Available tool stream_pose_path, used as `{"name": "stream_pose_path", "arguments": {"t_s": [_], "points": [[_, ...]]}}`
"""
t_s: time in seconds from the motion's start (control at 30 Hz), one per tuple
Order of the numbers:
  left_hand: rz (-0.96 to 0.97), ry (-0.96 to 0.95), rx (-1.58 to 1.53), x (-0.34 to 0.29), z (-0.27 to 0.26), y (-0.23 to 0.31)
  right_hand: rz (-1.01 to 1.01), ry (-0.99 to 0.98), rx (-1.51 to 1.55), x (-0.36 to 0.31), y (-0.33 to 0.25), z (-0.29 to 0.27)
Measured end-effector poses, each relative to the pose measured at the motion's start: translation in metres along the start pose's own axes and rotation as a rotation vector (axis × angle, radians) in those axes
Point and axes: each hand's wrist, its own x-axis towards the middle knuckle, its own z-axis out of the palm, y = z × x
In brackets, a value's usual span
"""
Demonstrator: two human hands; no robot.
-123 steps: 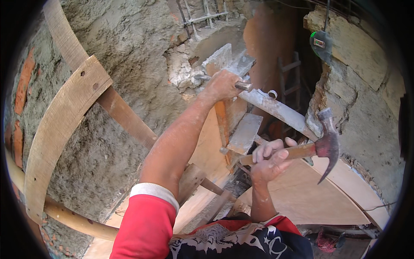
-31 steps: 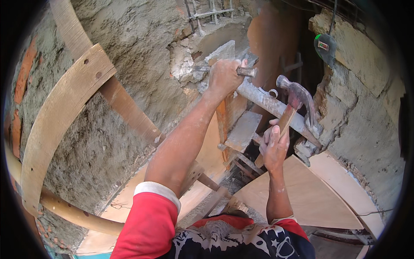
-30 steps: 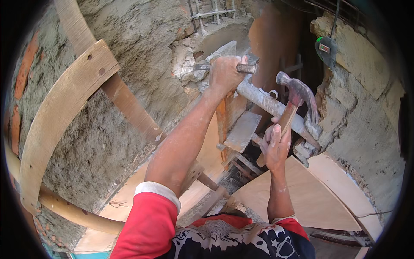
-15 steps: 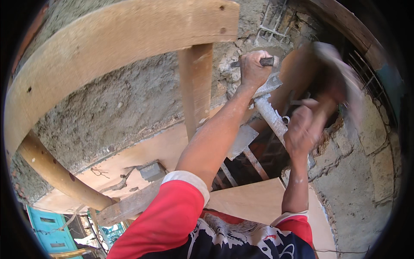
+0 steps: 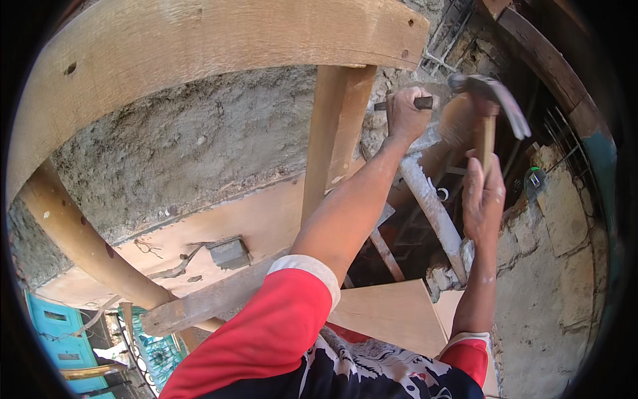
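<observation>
**Hammer up, chisel set**

My right hand [image 5: 483,193] is clamped low on the wooden handle of the hammer [image 5: 492,100]: top-heavy, I judge. Farther up, my left hand [image 5: 407,114] grips the stiff steel chisel [image 5: 402,104] against the rough wall [image 5: 193,143].

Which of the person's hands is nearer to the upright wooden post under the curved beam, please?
Left. The left hand grips a chisel just right of the upright wooden post; the right hand, holding the hammer, is farther right.
</observation>
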Motion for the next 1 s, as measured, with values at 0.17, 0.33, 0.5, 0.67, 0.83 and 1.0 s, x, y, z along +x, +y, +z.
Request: {"name": "stream_pose_path", "arguments": {"t_s": [0.17, 0.33, 0.5, 0.67, 0.83, 1.0], "points": [[-0.114, -0.110, -0.035, -0.001, -0.002, 0.008, -0.039, 0.298, 0.922, -0.013, -0.005, 0.000], [0.020, -0.074, -0.005, -0.006, 0.002, -0.005, 0.016, 0.027, -0.030, -0.021, 0.021, 0.005], [0.042, -0.039, 0.010, -0.002, 0.003, -0.006, -0.168, 0.258, 1.121, -0.031, 0.006, 0.008], [0.097, 0.067, 0.061, -0.016, 0.004, -0.004, 0.001, -0.033, -0.061, -0.030, 0.026, 0.013], [0.065, -0.033, 0.042, -0.018, -0.002, -0.010, -0.137, 0.256, 0.099, -0.037, 0.020, 0.019], [0.112, 0.030, 0.084, -0.037, -0.008, -0.013, -0.106, -0.105, -0.010, -0.054, 0.039, 0.030]]}}
